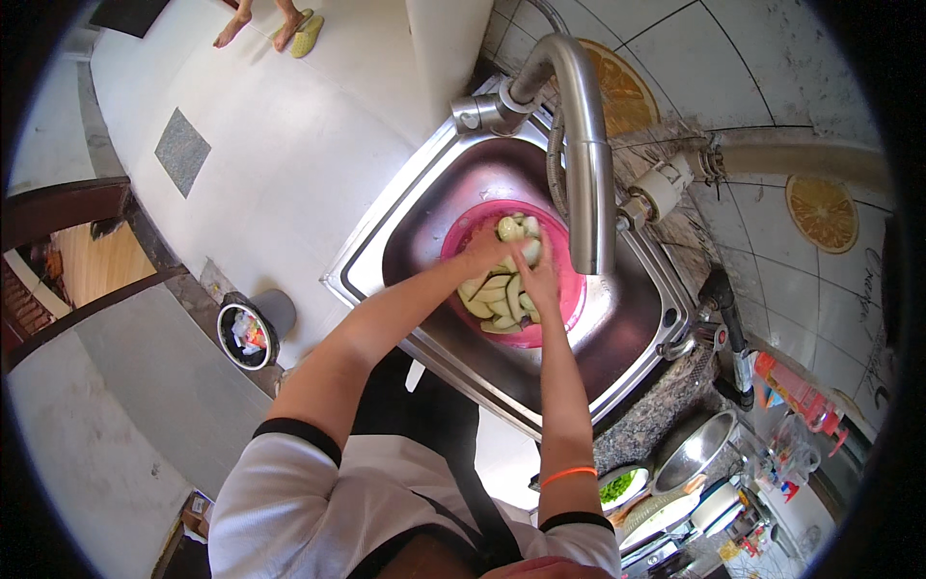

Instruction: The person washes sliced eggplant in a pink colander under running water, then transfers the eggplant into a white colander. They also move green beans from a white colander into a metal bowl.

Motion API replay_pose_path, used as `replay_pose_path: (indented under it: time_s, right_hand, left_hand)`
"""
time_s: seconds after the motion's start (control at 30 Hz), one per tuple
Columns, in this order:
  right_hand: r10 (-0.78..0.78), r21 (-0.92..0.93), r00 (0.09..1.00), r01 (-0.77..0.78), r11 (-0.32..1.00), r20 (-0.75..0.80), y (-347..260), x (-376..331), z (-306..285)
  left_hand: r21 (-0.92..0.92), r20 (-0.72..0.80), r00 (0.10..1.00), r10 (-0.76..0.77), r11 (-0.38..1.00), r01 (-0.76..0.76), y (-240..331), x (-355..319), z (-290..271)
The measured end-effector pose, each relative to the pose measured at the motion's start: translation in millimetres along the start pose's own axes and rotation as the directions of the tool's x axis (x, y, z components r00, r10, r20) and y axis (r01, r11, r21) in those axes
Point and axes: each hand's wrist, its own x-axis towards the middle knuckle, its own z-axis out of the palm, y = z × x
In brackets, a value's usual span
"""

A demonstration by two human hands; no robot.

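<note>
Inside the steel sink stands a round pink basin (574, 304) holding several pale, green-edged vegetable pieces (500, 297), cut into wedges and slices. Both my hands reach into it. My left hand (490, 249) curls over pieces near the basin's far side, its fingertips partly hidden among them. Close beside it, my right hand (542, 275) has thumb and fingers around a whitish piece (530, 252). The two hands nearly touch over the heap. The vegetable's exact kind is hard to make out.
A steel faucet (590, 193) arches over the sink (424, 193) just right of my hands. On the counter at lower right are a metal bowl (696, 454), a bowl of chopped greens (617, 487) and a red bottle (799, 391). A trash bin (275, 314) stands at left; a person's feet (285, 31) show at the top.
</note>
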Motion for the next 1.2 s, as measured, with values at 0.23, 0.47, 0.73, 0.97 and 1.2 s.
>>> replay_pose_path:
  time_s: [0.23,0.47,0.73,0.97,1.2]
  right_hand:
    - [0.063,0.077,0.973,-0.082,0.994,0.223,50.8,11.1,12.7]
    - [-0.250,-0.137,0.918,0.303,0.943,0.309,-21.2,-59.8,-32.5]
    - [-0.025,-0.676,0.990,0.113,0.728,0.138,-11.5,-84.2,-8.6]
    - [0.086,-0.584,0.996,-0.053,0.810,0.029,18.4,-50.2,23.4]
    - [0.001,-0.543,1.000,0.011,0.839,0.021,9.1,-58.1,7.3]
  left_hand:
    - [-0.547,0.310,0.921,0.236,0.837,-0.031,29.9,-32.1,-16.7]
    - [-0.067,0.468,0.837,0.283,0.956,-0.285,48.6,-50.8,-29.4]
    - [0.836,0.445,0.878,0.175,0.272,-0.477,45.7,-83.2,-19.9]
    - [0.871,0.405,0.895,0.186,0.221,-0.440,37.9,-54.4,-3.1]
    - [0.861,0.351,0.881,0.316,0.262,-0.437,50.0,-68.5,-6.2]
